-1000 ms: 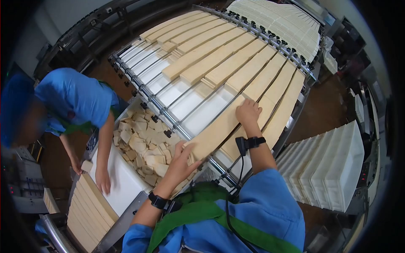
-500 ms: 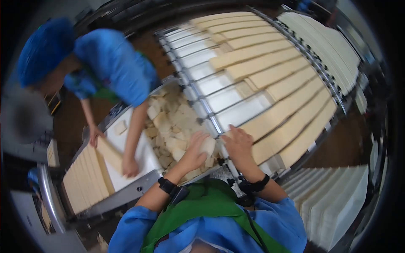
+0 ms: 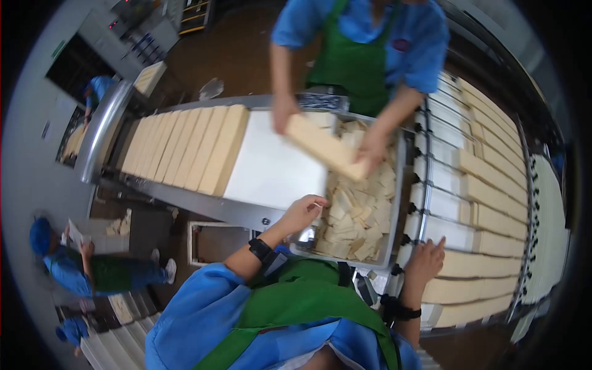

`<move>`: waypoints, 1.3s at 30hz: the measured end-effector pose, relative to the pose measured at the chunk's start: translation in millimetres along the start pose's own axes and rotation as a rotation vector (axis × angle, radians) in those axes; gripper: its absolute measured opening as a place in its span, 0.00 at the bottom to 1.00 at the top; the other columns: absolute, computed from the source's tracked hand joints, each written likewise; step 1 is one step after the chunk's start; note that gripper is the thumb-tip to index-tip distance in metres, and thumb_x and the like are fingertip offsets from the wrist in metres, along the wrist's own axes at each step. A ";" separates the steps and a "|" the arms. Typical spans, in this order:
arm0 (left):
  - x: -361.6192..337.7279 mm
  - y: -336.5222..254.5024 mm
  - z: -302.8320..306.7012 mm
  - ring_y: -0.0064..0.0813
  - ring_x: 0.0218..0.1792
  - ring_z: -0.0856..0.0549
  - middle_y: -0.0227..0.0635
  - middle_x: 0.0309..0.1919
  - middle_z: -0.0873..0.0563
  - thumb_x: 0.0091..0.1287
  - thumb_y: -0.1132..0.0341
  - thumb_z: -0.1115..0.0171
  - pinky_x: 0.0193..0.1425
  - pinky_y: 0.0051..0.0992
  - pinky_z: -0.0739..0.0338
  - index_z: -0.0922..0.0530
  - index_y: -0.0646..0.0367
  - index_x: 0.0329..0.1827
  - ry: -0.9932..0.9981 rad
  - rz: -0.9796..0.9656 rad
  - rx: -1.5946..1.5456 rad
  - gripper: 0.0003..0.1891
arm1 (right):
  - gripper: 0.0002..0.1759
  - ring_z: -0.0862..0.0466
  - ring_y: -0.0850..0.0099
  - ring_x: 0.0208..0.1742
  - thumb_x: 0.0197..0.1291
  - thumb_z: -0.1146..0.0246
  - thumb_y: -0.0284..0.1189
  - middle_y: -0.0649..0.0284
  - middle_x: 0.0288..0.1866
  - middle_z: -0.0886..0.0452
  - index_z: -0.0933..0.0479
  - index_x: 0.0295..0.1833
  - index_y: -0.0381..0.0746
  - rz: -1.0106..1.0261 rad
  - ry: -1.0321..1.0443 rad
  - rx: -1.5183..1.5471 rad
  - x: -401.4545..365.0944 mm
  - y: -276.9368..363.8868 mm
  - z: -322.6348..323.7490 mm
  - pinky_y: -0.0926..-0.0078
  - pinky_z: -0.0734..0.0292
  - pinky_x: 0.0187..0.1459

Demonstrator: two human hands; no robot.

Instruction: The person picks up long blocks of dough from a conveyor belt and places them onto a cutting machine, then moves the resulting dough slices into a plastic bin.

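Observation:
My left hand (image 3: 302, 213) is over the left edge of a metal bin (image 3: 399, 185), beside the white belt. Its fingers are curled in; whatever they may hold is too small to make out. The bin contains broken pale scraps (image 3: 354, 219). My right hand (image 3: 425, 260) has its fingers apart, by the near left end of a long pale-yellow block (image 3: 481, 264) on the rack with metal bars. More such blocks lie in rows there. Across the bin, a co-worker's two hands hold another pale-yellow block (image 3: 324, 147), tilted and blurred.
On the left, a row of upright pale blocks (image 3: 185, 145) stands on the white belt (image 3: 271, 163), before a curved metal guard (image 3: 106, 132). The co-worker (image 3: 376, 52) stands opposite. Another person (image 3: 80, 265) is at lower left. White stacked sheets (image 3: 549, 216) lie at far right.
My view has swung left. The pale slice at my left hand no longer shows, and that hand is now by the bin's left edge. The co-worker has lifted a block over the bin.

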State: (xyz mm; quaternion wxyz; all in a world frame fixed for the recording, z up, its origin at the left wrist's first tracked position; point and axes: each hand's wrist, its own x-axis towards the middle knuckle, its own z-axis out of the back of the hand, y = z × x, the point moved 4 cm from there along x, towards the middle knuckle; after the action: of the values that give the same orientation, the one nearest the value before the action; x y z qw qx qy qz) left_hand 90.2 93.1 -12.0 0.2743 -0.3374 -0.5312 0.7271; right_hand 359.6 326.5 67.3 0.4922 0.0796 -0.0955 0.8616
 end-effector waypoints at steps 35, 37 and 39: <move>-79.5 89.9 235.8 0.53 0.43 0.24 0.54 0.45 0.31 0.49 0.58 0.27 0.45 0.41 0.24 0.40 0.72 0.57 -0.708 0.373 0.690 0.40 | 0.25 0.32 0.47 0.65 0.56 0.37 0.34 0.45 0.63 0.30 0.27 0.60 0.41 0.358 0.023 0.224 84.5 196.6 -88.3 0.55 0.37 0.65; -76.0 90.2 238.0 0.50 0.40 0.23 0.52 0.44 0.30 0.49 0.56 0.27 0.40 0.39 0.22 0.39 0.71 0.56 -0.662 0.390 0.730 0.40 | 0.32 0.41 0.47 0.70 0.51 0.34 0.37 0.42 0.68 0.37 0.30 0.61 0.35 0.558 0.161 0.513 69.6 338.7 -80.6 0.51 0.47 0.69; -75.1 91.8 239.7 0.47 0.38 0.22 0.50 0.43 0.30 0.49 0.53 0.27 0.35 0.36 0.21 0.39 0.71 0.56 -0.613 0.408 0.768 0.40 | 0.36 0.43 0.45 0.72 0.53 0.36 0.43 0.41 0.68 0.38 0.33 0.64 0.33 0.709 0.180 0.504 65.6 451.7 -91.4 0.50 0.50 0.70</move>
State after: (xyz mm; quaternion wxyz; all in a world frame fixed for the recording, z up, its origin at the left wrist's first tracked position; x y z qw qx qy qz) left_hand -54.2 -130.8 -35.1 0.0630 -0.0812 -0.2061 0.9731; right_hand -67.3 178.8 -45.0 0.1379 0.0841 0.1395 0.9770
